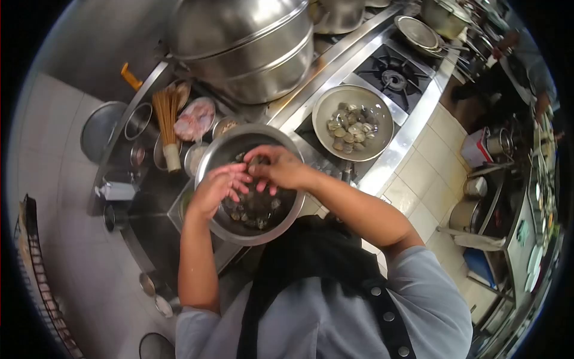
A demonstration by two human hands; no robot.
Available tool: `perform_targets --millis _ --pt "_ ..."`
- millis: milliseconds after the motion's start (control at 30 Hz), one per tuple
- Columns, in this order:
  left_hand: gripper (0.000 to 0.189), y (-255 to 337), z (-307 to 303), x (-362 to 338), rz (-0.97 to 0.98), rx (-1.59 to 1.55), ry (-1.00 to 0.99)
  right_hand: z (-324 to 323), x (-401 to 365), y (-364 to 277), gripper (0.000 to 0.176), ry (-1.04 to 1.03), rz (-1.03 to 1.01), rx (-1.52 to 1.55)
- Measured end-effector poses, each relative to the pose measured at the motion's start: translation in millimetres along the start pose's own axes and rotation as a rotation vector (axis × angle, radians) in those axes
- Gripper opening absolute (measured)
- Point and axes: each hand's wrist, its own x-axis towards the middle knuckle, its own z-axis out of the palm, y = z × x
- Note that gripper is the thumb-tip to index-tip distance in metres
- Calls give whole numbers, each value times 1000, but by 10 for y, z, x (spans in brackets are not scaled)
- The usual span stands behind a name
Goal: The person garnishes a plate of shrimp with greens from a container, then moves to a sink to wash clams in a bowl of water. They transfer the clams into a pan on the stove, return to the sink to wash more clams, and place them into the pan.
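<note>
Both hands are over a wide steel bowl [206,179] that holds dark clams [257,206] in its bottom. My right hand [280,167] pinches a clam [256,163] between thumb and fingers above the bowl. Just left of it, my left hand [218,188] has its fingers spread, palm turned toward the other hand, with no object visible in it. To the right, a pan [320,122] on the stove holds a heap of clams [353,128] in some clear liquid. The pan's dark handle [347,172] points toward me.
A large steel steamer pot [251,60] stands behind the bowl. At left are a bamboo brush [166,125], a plate of raw meat [195,119] and small bowls. A bare burner [393,78] lies beyond the pan. Another person [520,72] stands at the far right.
</note>
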Motion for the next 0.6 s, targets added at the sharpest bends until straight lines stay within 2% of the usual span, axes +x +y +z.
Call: perform_targets --millis 67,133,233,267,333,367,433,533,600 --pt "36 -35 44 24 -4 19 56 -32 -26 -130 34 48 12 2" --pt "31 -203 80 134 -130 353 238 -99 -36 -244 32 106 41 -48" --pt "33 -656 198 326 -102 731 160 -205 -5 -294 27 186 19 -73" --pt "33 -731 255 385 -101 730 159 -241 5 -300 23 202 24 -70" --pt "41 -797 412 483 276 1125 174 -254 5 -330 20 225 31 -71" --pt "41 -799 490 545 280 1121 172 -256 7 -332 17 229 -4 -83" --pt "42 -752 636 664 164 1086 74 -251 16 -332 14 231 -37 -102" --pt "42 -831 763 797 143 1094 96 -231 23 -294 15 330 -140 -164" --pt "41 -869 822 818 139 1151 91 -219 7 -249 15 342 -225 -383"
